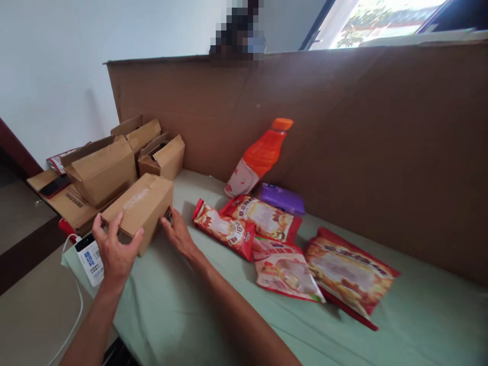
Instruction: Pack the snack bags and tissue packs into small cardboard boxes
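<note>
A small closed cardboard box (pixel 139 201) lies on the green cloth, with a strip of tape along its top. My left hand (pixel 116 249) grips its near left side, fingers spread over the top edge and thumb at the near corner. Against the right end of the box presses my right hand (pixel 179 234), its fingertips partly hidden by the box. Close to my left hand, a white power bank (pixel 90 260) with a plugged-in cable lies at the table edge.
Open cardboard boxes (pixel 102 170) stand at the back left, near a dark phone (pixel 55 186). Rightward are red snack packets (pixel 224 229), a purple pack (pixel 282 199) and an orange bottle (pixel 259 157) leaning against a tall cardboard panel (pixel 362 152).
</note>
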`<state>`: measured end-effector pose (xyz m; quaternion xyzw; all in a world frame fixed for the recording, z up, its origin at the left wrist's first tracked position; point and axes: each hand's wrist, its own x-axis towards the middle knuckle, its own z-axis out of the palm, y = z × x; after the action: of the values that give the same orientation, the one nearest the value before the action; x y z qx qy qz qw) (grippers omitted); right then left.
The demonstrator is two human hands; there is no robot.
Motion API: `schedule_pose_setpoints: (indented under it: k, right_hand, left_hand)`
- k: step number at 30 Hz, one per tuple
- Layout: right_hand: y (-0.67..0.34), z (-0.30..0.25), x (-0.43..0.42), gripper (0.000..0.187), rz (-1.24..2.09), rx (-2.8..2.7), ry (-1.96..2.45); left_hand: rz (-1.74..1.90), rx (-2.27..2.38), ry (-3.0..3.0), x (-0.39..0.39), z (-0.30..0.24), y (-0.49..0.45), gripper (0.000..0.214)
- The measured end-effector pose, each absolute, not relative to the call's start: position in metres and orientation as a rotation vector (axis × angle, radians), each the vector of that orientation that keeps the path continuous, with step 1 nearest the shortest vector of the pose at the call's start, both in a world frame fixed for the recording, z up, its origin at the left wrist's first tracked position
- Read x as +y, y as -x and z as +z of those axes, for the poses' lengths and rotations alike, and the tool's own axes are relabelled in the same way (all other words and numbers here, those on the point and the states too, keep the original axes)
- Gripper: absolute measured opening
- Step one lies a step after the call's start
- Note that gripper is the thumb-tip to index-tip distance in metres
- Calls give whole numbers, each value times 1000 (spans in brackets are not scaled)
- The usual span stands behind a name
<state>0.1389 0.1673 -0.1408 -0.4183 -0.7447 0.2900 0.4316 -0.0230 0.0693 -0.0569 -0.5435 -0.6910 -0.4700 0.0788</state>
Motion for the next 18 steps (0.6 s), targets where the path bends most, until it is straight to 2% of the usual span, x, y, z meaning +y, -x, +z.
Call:
schedule_pose_setpoints:
  k: [7,18]
  right_hand:
    - [-125,-172,136,56,741,-1962,1062]
    - [-125,-147,124,41,596,-2125,1153]
  left_hand:
    - [-1390,-2142,1525,128,-49,44,60]
    - [-1382,-2164,1585,146,-30,66,63]
